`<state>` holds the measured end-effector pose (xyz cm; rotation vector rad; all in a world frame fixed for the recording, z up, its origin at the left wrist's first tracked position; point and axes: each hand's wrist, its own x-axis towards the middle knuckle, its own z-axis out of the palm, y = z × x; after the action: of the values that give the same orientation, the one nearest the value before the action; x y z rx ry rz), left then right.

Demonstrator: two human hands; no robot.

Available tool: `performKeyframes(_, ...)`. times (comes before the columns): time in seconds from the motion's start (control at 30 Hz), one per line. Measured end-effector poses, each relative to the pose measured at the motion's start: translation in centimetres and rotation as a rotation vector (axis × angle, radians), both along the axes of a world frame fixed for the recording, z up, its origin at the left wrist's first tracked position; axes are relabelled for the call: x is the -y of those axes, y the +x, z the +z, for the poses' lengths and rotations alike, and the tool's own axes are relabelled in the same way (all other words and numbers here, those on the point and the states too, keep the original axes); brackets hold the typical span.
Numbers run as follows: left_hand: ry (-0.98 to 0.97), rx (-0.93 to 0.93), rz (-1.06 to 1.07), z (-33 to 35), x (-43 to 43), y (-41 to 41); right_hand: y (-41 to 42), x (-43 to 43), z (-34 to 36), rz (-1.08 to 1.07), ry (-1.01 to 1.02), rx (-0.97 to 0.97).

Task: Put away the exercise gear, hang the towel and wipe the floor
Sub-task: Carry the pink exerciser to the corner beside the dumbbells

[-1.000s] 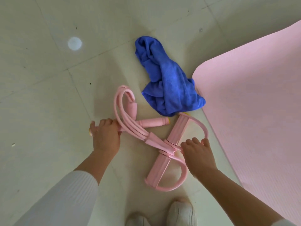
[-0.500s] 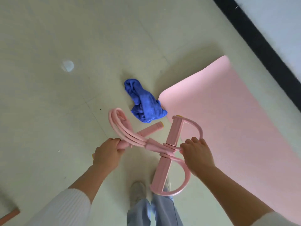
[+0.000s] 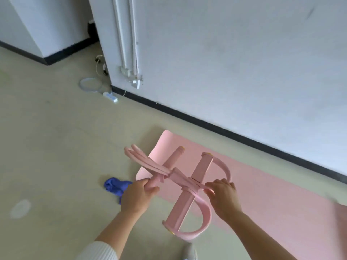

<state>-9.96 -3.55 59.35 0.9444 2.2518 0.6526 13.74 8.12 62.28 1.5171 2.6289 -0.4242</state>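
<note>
**Two grips on one pink pull trainer [image 3: 180,176]**

Held up off the floor [image 3: 56,147], spanning the gap between the two grips. Wrapped at the near end of the foam handle bar [image 3: 172,160] by the left hand [image 3: 138,196], thumb and fingers curled tight about it. Pinched at the strap junction on the middle of the foot bar [image 3: 183,207] by the right hand [image 3: 223,197], fingers bent over the webbing.

Fanning up and away from the left grip: the bundle of elastic tubes [image 3: 140,158], crossing over the handle bar. Curving out on either side of the right grip: the two foot loops [image 3: 205,216], one beyond it, one below it and nearer the body.

Lying on the floor just left of the left grip, partly hidden behind that hand: the crumpled blue towel [image 3: 112,185]. Spread flat beneath and beyond both grips, running off to the right along the wall [image 3: 244,53]: the pink mat [image 3: 272,194].

Well beyond the left grip, at the wall corner: a white power strip [image 3: 110,96] with a coiled cable. Below the right grip, at the frame edge: a white shoe [image 3: 189,251].
</note>
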Motion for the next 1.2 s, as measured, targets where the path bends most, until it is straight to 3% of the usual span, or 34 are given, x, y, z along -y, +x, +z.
performKeyframes(0.2, 0.117, 0.01, -0.318, 9.1, -7.5, 9.0, 11.7, -2.1, 9.1, -0.229, 0.203, -0.106)
performKeyframes(0.4, 0.275, -0.045, -0.626, 16.3, -15.3, 24.1, 27.3, -2.3, 16.0, -0.411, 0.394, -0.127)
performKeyframes(0.67, 0.402, 0.255, -0.85, 23.5, -19.4, 52.0, 53.3, 0.6, 22.6, -0.698, 0.649, -0.185)
performKeyframes(0.93, 0.361, 0.432, -1.067, 27.5, -19.7, 80.0, 77.2, 4.7, 26.5, -1.017, 0.805, -0.221)
performKeyframes(1.2, 0.301, 0.465, -1.284, 25.2, -25.0, 102.0, 96.3, 3.0, 24.0, -1.257, 0.866, -0.255)
